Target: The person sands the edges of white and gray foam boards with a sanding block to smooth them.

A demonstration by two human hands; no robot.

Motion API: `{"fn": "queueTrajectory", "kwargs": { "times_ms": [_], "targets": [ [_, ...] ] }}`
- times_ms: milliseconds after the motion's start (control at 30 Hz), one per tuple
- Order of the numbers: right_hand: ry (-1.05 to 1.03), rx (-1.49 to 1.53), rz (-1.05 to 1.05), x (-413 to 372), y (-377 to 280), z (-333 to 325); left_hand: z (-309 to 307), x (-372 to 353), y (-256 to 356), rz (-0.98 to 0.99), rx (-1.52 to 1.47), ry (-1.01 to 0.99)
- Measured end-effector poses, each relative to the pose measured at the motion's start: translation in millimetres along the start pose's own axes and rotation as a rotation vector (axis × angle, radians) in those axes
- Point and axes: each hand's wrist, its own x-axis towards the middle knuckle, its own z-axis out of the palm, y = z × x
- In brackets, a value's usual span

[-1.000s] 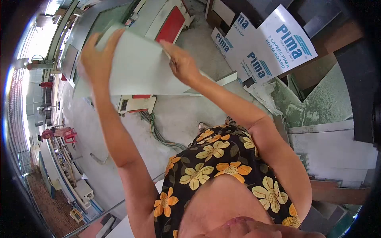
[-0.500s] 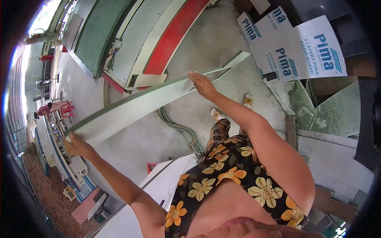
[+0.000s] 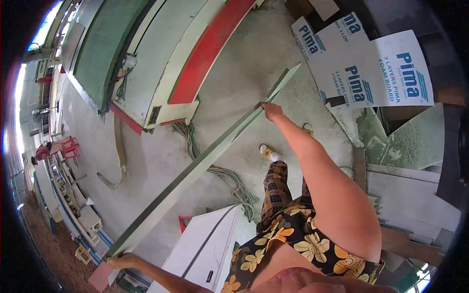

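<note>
I hold a long, pale green-edged board almost edge-on, running from lower left to upper right above the concrete floor. My left hand grips its near end at the bottom left. My right hand grips its edge near the far end, arm stretched out. A white panel lies just below the board, close to my body.
A big green, white and red machine stands ahead on the left, with cables trailing over the floor. Printed foam boards lean at the upper right. Cut sheets are stacked on the right. A person in red sits far left.
The board has swung down and turned from nearly flat to edge-on. My left hand dropped to the lower left with its end. My right hand lowered a little.
</note>
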Motion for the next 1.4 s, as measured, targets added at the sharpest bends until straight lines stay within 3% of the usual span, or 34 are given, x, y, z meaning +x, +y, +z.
{"fn": "queueTrajectory", "kwargs": {
  "times_ms": [100, 167, 267, 333, 433, 500, 567, 600, 667, 767, 833, 967, 1233, 1400],
  "targets": [
    [0.419, 0.197, -0.217, 11, 15, 32, 0, 0, -7, 0.012, 0.002, 0.064],
    [0.366, 0.271, -0.371, -9, -12, 28, 6, 2, -2, 0.094, 0.019, 0.026],
    [0.381, 0.335, -0.43, -66, -56, 0, 23, 9, 48, 0.325, 0.138, 0.069],
    [0.459, 0.438, -0.519, -101, -68, -18, 27, 9, 79, 0.273, 0.087, 0.032],
    [0.315, 0.61, -0.456, -169, -90, -82, 36, 14, 87, 0.229, -0.035, 0.0],
    [0.332, 0.778, -0.566, -207, -101, -117, 50, 18, 115, 0.209, -0.172, -0.036],
    [0.435, 0.877, -0.758, -242, -111, -155, 65, 10, 164, 0.165, -0.353, -0.079],
    [0.528, 0.887, -0.899, -258, -120, -176, 70, 10, 191, 0.313, -0.327, -0.059],
    [0.543, 0.947, -0.99, -293, -132, -214, 75, 13, 250, 0.602, -0.278, -0.007],
    [0.61, 0.964, -1.152, -332, -137, -253, 72, -2, 323, 0.383, -0.386, -0.364],
    [0.709, 0.92, -1.288, -345, -135, -268, 70, -15, 377, 0.465, -0.391, -0.35],
    [0.875, 0.853, -1.179, -364, -108, -287, 70, -41, 452, 0.614, -0.377, -0.286],
    [1.22, 0.866, -1.043, -363, -35, -322, 65, -93, 564, 0.87, -0.483, -0.339],
    [1.12, 0.976, -0.89, -374, 6, -332, 55, -120, 604, 0.934, -0.654, -0.408]
  ]
}}
